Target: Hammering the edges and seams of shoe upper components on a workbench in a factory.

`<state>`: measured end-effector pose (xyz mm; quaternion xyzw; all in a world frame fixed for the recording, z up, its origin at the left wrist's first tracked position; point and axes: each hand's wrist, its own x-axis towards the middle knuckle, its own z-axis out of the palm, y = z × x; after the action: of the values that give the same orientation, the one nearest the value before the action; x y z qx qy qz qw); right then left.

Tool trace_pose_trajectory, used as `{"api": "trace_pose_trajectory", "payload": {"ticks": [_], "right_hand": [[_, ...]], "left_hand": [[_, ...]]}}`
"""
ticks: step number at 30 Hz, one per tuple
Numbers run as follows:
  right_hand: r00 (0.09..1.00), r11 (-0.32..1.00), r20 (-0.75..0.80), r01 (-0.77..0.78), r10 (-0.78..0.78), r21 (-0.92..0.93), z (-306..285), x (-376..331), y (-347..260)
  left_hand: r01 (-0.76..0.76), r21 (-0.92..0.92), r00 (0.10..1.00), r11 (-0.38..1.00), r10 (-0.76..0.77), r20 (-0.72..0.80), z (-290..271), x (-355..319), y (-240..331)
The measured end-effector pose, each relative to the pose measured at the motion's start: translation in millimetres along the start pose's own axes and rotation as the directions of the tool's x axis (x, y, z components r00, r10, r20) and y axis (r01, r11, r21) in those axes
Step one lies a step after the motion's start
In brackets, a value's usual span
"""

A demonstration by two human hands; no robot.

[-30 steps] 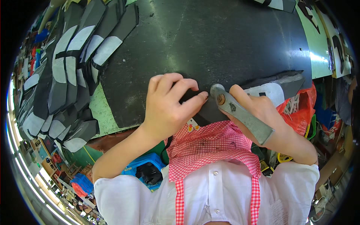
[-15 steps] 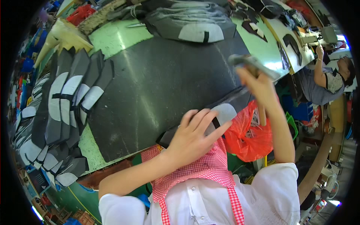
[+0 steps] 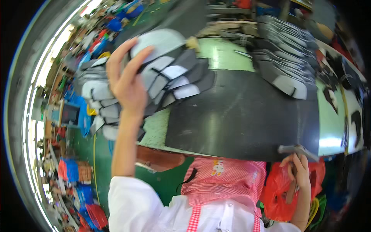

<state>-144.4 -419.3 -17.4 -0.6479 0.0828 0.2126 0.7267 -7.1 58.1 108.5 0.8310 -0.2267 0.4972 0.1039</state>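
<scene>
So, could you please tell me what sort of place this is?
Probably a workshop or small factory: stacks of matching black-and-grey pieces lie on a green worktable, and the right hand holds a hammer.

through my remote feed i see a pale green tabletop stretching across the frame, its near edge below centre. a wide black sheet lies on it, covering most of the middle. left of centre, i make out an untidy pile of dark pieces with grey patches, overlapping the sheet's left edge. at upper right, a neater overlapping stack of similar pieces rests partly on the sheet. near the right edge, a small dark-and-white piece lies on the green.
</scene>
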Motion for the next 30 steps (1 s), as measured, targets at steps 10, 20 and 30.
{"api": "trace_pose_trajectory", "payload": {"ticks": [10,20,30], "right_hand": [[0.502,0.315,-0.301,-0.059,-0.811,-0.947,-194,60,13],[0.515,0.317,-0.415,-0.270,-0.750,-0.909,-196,80,-4],[0.586,0.275,0.065,0.473,-0.808,-0.837,-47,121,-95]], "left_hand": [[0.218,-0.296,0.857,0.930,-0.038,0.513,118,-39,39],[0.354,-0.184,0.781,0.917,-0.182,0.597,329,36,84],[0.735,-0.615,0.590,0.287,0.177,0.788,234,61,111]]}}
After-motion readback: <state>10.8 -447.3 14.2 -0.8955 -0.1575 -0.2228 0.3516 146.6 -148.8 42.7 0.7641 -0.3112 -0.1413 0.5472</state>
